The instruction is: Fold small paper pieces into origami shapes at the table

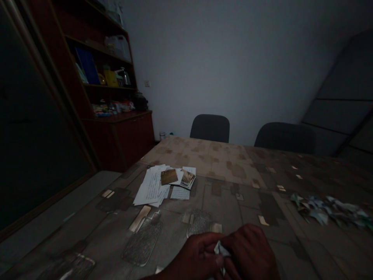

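Observation:
Close to the table's near edge, my left hand (196, 254) and my right hand (253, 249) meet around a small folded piece of paper (221, 249). It is pale, with a pointed tip showing between the fingers; the rest is covered by them. Both hands are closed on it, the left from one side and the right from the other. On the right part of the table lies a row of folded paper pieces (329, 210), pale and greenish with pointed shapes.
A patterned cloth covers the table (227, 155). Printed sheets (151, 188) and small picture cards (169, 176) lie left of centre. Two dark chairs (210, 127) stand at the far side. A red-brown shelf cabinet (131, 132) holding various items stands at the left.

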A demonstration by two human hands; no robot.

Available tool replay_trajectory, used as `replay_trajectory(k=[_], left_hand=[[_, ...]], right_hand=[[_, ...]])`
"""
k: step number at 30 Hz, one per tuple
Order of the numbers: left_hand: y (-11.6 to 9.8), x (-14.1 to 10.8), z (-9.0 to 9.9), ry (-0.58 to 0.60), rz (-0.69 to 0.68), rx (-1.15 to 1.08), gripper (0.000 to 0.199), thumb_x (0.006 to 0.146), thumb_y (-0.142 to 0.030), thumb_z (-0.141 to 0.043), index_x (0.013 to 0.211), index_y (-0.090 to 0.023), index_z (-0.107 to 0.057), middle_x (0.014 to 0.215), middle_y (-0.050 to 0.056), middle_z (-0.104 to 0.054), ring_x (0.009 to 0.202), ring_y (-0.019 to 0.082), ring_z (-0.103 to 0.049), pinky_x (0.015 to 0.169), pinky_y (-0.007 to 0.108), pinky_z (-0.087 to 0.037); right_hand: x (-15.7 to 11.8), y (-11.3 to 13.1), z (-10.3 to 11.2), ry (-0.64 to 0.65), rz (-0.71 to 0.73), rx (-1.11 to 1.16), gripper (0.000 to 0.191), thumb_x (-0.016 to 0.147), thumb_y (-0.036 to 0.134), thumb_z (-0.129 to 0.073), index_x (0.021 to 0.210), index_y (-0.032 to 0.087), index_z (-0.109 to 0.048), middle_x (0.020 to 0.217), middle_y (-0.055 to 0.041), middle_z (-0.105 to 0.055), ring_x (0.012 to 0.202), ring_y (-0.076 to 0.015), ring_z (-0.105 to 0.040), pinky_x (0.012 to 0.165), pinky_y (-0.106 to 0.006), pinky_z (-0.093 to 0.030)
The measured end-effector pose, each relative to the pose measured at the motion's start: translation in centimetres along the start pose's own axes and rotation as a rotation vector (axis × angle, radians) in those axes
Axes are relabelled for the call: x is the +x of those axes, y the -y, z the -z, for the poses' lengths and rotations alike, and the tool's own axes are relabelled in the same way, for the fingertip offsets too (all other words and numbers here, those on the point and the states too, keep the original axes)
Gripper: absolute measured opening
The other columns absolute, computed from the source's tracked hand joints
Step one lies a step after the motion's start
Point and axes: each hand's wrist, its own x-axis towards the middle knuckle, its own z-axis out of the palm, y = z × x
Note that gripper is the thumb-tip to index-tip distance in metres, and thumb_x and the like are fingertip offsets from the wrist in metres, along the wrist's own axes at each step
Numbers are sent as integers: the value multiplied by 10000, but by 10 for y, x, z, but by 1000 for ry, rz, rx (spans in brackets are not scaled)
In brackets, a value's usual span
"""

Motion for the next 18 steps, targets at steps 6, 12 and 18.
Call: replay_trajectory(k=[6,12,18], left_hand=[[7,1,2,-60,32,-75,853,626,-616,-810,1240,-72,-576,832,107,-682,659,193,-669,609,300,-527],[4,2,-1,-48,51,-67,661,624,-589,-821,1026,-84,-680,774,85,-676,627,170,-653,590,271,-508],[6,0,0,-41,28,-52,625,654,-555,-819,1071,-103,-711,767,71,-680,596,140,-629,577,237,-487]], right_hand=[[-1,-2,0,-11,35,-27,130,857,100,-482,854,177,-587,648,-21,-628,605,-193,-505,679,-357,-351],[-2,0,1,-31,71,-84,112,878,130,-492,851,168,-594,617,-19,-620,594,-194,-510,695,-376,-353],[-3,-2,3,38,20,46,127,881,138,-480,914,166,-600,681,-32,-644,618,-204,-499,696,-376,-326]])
